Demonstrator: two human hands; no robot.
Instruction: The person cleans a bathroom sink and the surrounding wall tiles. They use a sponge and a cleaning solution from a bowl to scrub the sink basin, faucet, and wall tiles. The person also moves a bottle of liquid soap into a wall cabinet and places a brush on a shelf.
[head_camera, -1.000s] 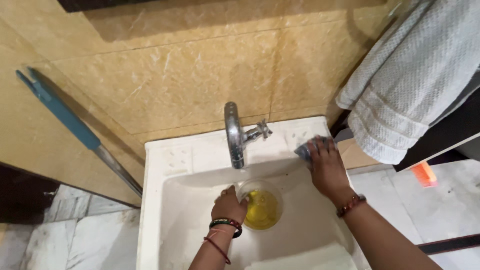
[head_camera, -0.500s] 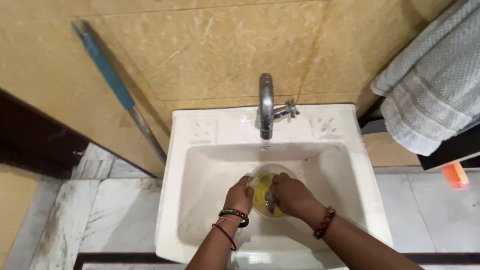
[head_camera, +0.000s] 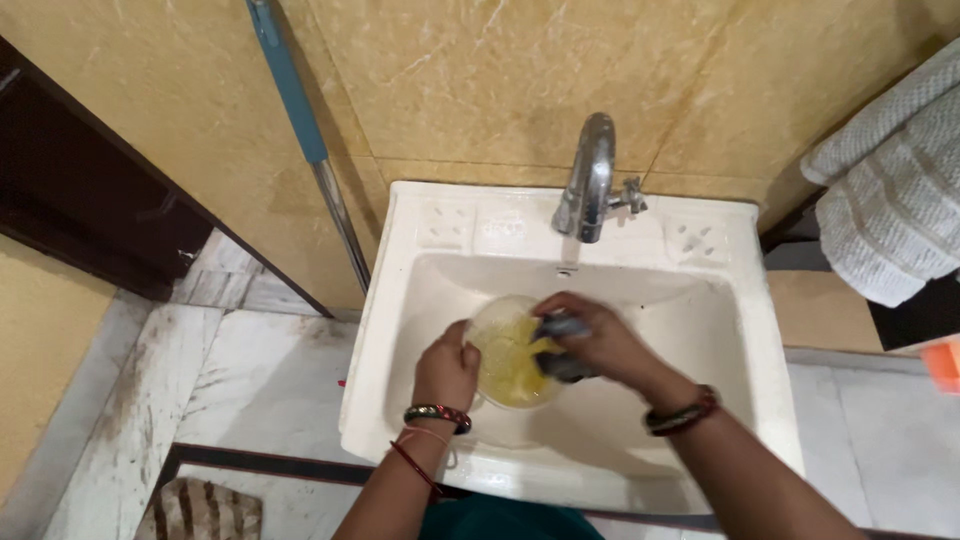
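A clear bowl with yellow residue sits tilted inside the white sink. My left hand grips the bowl's left rim. My right hand is closed on a dark grey scrubber and presses it against the bowl's right inner side. Both wrists wear bangles. The chrome tap stands above the bowl at the sink's back edge; no water stream is visible.
A blue-and-metal mop handle leans on the yellow tiled wall at left. A white towel hangs at right, with an orange object below it. Marble floor surrounds the sink; a striped mat lies at bottom left.
My right hand left the sink's back right corner with the scrubber and came into the bowl. The camera view has shifted left, and the bowl is now tilted.
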